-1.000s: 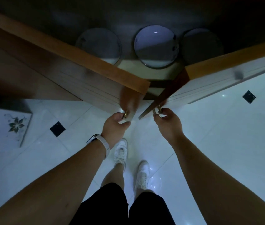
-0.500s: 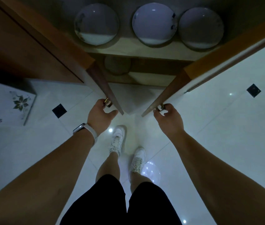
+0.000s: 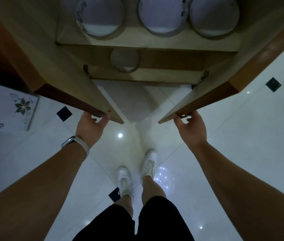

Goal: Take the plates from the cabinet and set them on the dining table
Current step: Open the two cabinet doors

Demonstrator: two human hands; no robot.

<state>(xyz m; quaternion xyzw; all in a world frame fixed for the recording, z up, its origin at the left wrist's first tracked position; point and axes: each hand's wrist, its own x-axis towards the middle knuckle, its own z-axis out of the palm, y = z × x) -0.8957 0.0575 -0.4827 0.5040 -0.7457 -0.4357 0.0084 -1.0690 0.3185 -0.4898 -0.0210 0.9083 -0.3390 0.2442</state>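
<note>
- I see three plates (image 3: 163, 13) at 12 o'clock on the cabinet shelf (image 3: 137, 40), facing me, their row running 9 to 3.
- The left hand (image 3: 90, 127) has its fingers curled on the left door handle (image 3: 96, 116).
- The right hand (image 3: 190, 129) pinches the right door handle (image 3: 183, 116).

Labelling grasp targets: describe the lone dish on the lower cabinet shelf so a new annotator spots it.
Start at the open cabinet, both doors swung wide. Three plates sit in a row on its upper shelf; drop one shelf down. The target is the single round dish there, left of centre, smaller-looking and dimmer than the three above, with no neighbour.
</note>
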